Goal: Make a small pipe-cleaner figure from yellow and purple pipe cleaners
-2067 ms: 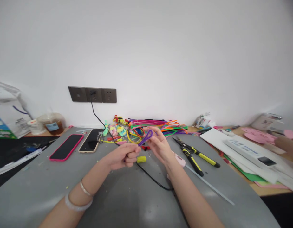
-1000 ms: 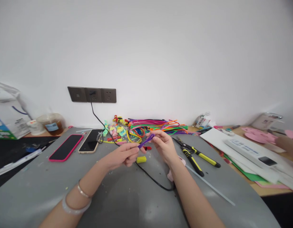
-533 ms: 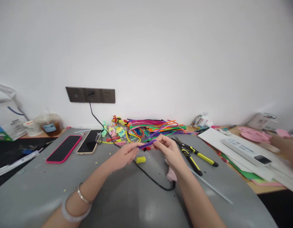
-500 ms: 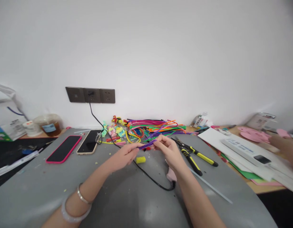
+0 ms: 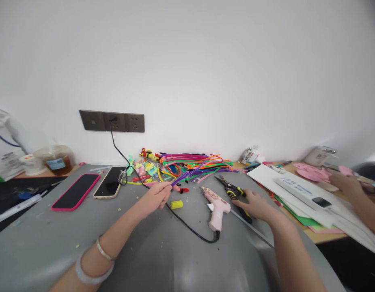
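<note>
My left hand [image 5: 155, 198] pinches a small bunch of purple pipe cleaners [image 5: 182, 177], which stick out to the upper right. Over the yellow-and-black handles of the pliers [image 5: 231, 190] lies my right hand [image 5: 257, 206], thumb and fingers apart, touching the handles from above. It partly covers the handles; the jaws point to the upper left. Left of the pliers a pink glue gun [image 5: 217, 209] rests on its side on the grey table [image 5: 175, 259]. A short yellow bundle [image 5: 177, 204] and a small red-and-black piece [image 5: 184, 190] lie near my left hand.
Behind my hands is a pile of coloured pipe cleaners [image 5: 193, 162]. Two phones [image 5: 76, 192] lie at the left. The black cord [image 5: 190, 222] runs from the wall socket [image 5: 113, 121] to the glue gun. At the right, another person's hand [image 5: 345, 184] is near pink pieces [image 5: 312, 172].
My right hand has let go of the purple pipe cleaners and moved right to the pliers, uncovering the glue gun. My left hand still holds the pipe cleaners. The view has shifted slightly.
</note>
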Motion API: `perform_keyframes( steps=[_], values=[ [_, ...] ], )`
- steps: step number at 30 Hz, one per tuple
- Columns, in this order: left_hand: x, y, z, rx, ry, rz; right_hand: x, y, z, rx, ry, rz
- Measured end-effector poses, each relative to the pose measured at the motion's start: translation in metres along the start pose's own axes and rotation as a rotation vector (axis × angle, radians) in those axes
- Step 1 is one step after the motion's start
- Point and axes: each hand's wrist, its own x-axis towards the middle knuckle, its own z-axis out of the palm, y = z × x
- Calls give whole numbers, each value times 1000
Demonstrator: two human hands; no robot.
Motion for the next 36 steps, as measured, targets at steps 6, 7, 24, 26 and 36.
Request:
perform_keyframes(
  steps=[6, 7, 24, 26, 36],
  values=[
    [0, -2, 2, -78, -29, -45, -8, -6, 3, -291, -109, -20],
    [-1, -2, 2, -92, -32, -48, -7, -4, 0, -301, -119, -54],
    [4, -9, 4, -55, -18, -20, -79, -27, -62, 1464, -611, -144],
    [4, -11, 3, -60, -27, -3, -94, -52, -53, 1608, -913, -185],
    [4, -12, 0, 16, -17, 34, -109, -104, -26, 1677, -1396, -91]
  ],
)
